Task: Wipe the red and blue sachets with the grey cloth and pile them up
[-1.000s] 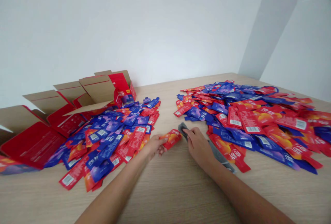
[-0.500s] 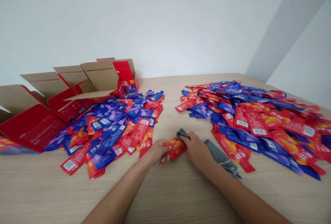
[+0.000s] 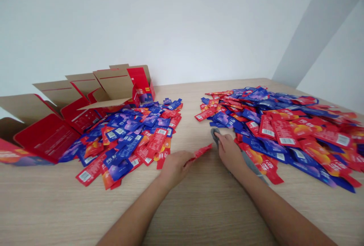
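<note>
Between the fingers of my left hand is a red sachet, turned nearly edge-on and pointing to the right. My right hand is closed on a grey cloth, part of which shows past the fingertips while the rest trails behind under the wrist. A gap of bare table separates the sachet from the cloth. To the left of my left hand lies a heap of red and blue sachets. A bigger heap of the same sachets spreads out beyond my right hand.
Several open red cardboard boxes with raised brown flaps stand in a row at the left, behind the smaller heap. The wood-grain table reaches back to a white wall.
The cloth in my right hand has come off the sachet and moved right and away from me. My left hand has turned the sachet from face-up to nearly edge-on.
</note>
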Demonstrator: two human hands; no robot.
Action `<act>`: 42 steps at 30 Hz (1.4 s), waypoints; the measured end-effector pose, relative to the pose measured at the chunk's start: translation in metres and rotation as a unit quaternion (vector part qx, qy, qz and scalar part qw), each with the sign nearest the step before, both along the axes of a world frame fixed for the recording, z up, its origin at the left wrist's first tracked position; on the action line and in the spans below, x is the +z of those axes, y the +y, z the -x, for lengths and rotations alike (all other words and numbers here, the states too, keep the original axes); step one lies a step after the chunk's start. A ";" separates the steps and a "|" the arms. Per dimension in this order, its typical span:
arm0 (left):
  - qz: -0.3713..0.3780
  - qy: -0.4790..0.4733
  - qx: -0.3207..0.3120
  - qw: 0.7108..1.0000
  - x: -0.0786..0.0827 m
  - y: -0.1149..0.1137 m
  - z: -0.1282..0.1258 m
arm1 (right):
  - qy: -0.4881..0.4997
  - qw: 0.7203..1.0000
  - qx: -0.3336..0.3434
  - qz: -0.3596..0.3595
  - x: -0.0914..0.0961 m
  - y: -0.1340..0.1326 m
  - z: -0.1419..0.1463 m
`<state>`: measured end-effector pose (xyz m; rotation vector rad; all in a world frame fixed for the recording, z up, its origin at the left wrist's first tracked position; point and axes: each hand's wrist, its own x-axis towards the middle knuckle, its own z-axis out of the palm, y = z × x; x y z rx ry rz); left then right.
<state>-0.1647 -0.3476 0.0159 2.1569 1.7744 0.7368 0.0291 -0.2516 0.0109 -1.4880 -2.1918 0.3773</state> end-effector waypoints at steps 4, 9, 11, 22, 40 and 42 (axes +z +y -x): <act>0.030 0.172 -0.069 0.982 0.002 -0.004 -0.007 | 0.056 0.993 0.096 -0.022 0.008 -0.014 0.005; 0.054 0.188 -0.072 0.978 -0.001 -0.001 -0.011 | -0.057 0.962 0.264 0.034 0.012 -0.051 0.026; 0.063 0.177 -0.074 0.979 -0.002 0.002 -0.012 | -0.095 0.967 0.234 0.038 0.012 -0.053 0.028; 0.018 -0.094 0.088 0.992 0.003 0.010 0.014 | -0.137 0.988 0.066 0.033 -0.002 -0.004 0.003; 0.051 -0.178 0.167 0.969 -0.003 0.160 -0.002 | -0.105 0.991 0.077 0.030 0.002 -0.010 0.008; 0.033 -0.147 0.158 0.976 -0.008 0.182 -0.017 | -0.105 0.991 0.075 0.034 0.003 -0.009 0.008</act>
